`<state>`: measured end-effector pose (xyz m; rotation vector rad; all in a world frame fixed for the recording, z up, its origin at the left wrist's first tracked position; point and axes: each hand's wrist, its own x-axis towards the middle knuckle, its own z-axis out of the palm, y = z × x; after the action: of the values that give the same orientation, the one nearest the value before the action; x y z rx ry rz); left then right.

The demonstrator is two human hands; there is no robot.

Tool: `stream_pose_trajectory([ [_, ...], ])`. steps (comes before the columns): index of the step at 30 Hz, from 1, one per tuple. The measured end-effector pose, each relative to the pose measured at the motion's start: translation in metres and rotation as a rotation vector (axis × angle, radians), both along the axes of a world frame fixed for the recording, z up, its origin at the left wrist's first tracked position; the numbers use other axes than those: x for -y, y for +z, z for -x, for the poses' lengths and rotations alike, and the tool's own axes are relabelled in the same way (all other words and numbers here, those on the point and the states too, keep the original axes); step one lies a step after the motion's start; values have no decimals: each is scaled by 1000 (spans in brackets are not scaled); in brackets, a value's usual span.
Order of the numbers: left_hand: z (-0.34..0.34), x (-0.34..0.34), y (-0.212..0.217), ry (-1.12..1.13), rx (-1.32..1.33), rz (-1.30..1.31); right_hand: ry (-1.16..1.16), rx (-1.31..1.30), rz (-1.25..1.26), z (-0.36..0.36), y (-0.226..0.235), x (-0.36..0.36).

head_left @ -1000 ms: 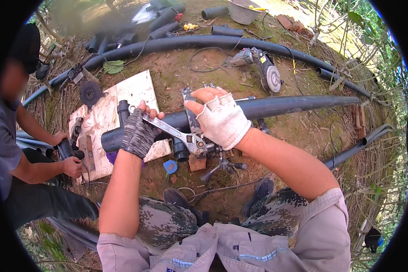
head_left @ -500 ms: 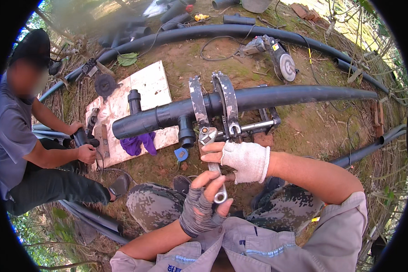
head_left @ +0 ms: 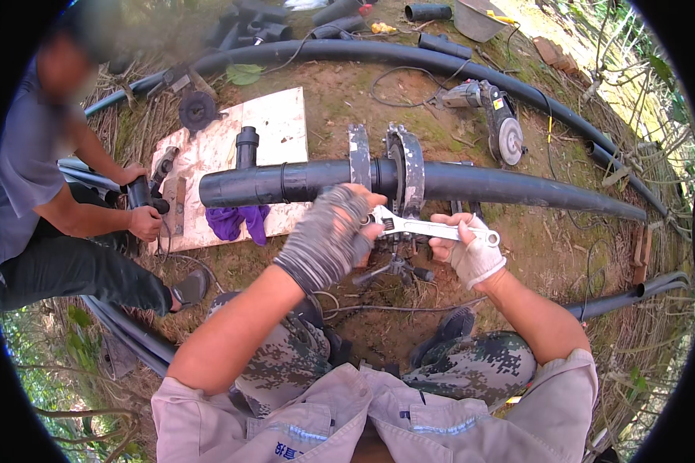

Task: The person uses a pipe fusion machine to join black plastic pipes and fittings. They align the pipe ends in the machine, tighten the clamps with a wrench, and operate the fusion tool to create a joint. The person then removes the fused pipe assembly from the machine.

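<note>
Two gloved hands meet at an adjustable wrench (head_left: 432, 228), held nearly level on the wearer's side of a black pipe (head_left: 502, 185). The right hand (head_left: 473, 255), in a white fingerless glove, is closed around the silver handle near its ringed end. The left hand (head_left: 328, 235), in a grey striped fingerless glove and slightly blurred, curls its fingers at the wrench's head; whether they grip the head or a part beside it cannot be told.

Just beyond the tool, two scuffed metal clamp rings (head_left: 410, 166) encircle the pipe side by side. At its left, the pipe overlaps a pale board (head_left: 282, 116), where a short black branch fitting (head_left: 246, 147) points away from the wearer and a purple cloth (head_left: 238, 222) lies crumpled on the near side.

At left, a co-worker in a grey shirt (head_left: 23, 185) grasps a black cylindrical piece (head_left: 139, 193) with both hands. An angle grinder (head_left: 506, 135) rests on the bare earth beyond the clamped pipe, to the right. Farther out, a long pipe (head_left: 324, 51) curves across the ground, with pipe offcuts (head_left: 428, 12), a grey tub (head_left: 477, 21) and reddish bricks (head_left: 556, 56) behind it.
</note>
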<state>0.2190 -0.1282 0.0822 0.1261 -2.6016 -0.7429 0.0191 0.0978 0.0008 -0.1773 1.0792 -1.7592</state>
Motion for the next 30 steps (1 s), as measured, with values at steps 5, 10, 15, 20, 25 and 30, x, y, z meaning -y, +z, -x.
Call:
stream_pose_trajectory([
  [5,8,90,-34,555,185,-715,-204,-191,-108,20,3,45],
  [10,7,64,-49,71,427,-605,-331,-247,-143,41,19,115],
  [15,11,53,-45,269,192,-260,-285,-1285,-685,46,44,213],
  [20,-29,154,-30,741,-409,-1047,58,-1133,-597,-5,89,264],
  [25,-68,232,-84,1382,-322,-1183,156,-986,-457,-10,92,271],
  [30,-96,265,-132,1266,-152,-1442,188,-952,-245,-20,76,288],
])
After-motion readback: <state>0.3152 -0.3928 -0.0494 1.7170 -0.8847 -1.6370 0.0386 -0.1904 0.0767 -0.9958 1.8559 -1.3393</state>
